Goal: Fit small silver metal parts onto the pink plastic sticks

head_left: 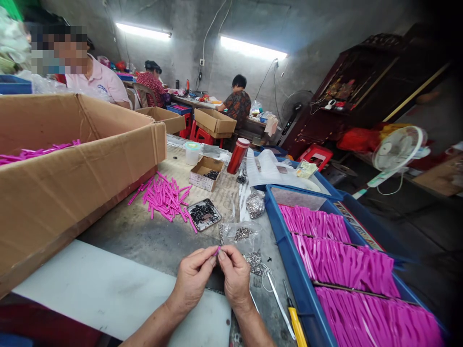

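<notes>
My left hand [193, 275] and my right hand [234, 275] meet over the near part of the table, fingertips pinched together. Between them pokes out the tip of a small magenta piece [217, 250]; the fingers hide most of it. Beyond my hands, a square tray [204, 215] holds small black parts. A loose pile of magenta sticks [162, 196] lies to its left. Just past my right hand are clear bags of small metal parts [243, 234]. A yellow-handled screwdriver [296, 324] and a thin white-handled tool [278, 301] lie to the right of that hand.
A large cardboard box [83, 188] with magenta sticks stands at left. A blue crate [289, 260] of magenta strips fills the right side. Farther back are a small carton [206, 174], a red flask [238, 156] and a lidded tub [192, 153]. Several people sit at the back and left.
</notes>
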The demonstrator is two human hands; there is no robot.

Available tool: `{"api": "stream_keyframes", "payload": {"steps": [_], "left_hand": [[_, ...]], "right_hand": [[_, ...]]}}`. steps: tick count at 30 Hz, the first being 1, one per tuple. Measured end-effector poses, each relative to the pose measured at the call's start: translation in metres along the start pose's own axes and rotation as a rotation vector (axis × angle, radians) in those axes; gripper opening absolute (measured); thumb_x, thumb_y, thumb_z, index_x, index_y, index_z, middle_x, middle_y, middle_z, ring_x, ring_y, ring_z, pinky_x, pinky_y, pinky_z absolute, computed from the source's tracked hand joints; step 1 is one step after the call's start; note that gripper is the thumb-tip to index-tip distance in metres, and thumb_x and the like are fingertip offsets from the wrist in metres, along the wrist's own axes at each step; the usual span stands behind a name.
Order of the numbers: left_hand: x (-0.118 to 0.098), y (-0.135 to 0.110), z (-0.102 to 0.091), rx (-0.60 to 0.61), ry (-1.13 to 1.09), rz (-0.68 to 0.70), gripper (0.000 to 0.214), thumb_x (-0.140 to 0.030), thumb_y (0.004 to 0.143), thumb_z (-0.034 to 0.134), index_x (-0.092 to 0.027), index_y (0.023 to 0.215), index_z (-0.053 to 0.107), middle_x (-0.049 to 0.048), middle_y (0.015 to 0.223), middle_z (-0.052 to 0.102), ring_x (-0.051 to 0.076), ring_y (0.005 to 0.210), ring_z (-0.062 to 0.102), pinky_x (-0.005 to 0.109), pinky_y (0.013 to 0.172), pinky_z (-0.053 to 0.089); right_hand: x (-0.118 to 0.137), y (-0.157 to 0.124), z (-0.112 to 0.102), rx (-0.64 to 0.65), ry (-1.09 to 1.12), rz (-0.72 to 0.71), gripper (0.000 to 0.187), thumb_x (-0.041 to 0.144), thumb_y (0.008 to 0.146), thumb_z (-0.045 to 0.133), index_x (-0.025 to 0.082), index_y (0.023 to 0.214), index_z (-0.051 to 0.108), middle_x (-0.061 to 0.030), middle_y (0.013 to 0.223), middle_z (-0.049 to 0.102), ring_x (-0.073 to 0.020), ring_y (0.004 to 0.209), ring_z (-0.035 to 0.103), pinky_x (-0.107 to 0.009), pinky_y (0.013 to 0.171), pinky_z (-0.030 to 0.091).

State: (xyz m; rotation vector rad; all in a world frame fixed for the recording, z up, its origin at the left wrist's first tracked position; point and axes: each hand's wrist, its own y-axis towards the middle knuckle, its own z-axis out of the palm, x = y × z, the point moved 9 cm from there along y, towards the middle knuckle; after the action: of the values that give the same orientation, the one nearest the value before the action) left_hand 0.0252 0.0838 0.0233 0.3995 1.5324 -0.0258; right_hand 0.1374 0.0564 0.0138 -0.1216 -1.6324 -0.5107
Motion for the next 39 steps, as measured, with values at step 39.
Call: {"api": "stream_keyframes", "payload": {"steps": [39], "left_hand": [[0.001,-0.001,0.001,0.008,-0.002,-0.018,0.022,-0.019,0.071,0.053,-0.018,0.089,0.066,0.0043,0.069,0.062,0.015,0.065,0.057,0.023,0.055,0.048]], "right_hand": [[-0.007,-0.001,0.0,-0.075,0.131,0.091,0.015,0.032,0.071,0.053,0.017,0.071,0.052,0.0015,0.062,0.051,-0.0116,0.057,0.047,-0.022,0.054,0.04]]}}
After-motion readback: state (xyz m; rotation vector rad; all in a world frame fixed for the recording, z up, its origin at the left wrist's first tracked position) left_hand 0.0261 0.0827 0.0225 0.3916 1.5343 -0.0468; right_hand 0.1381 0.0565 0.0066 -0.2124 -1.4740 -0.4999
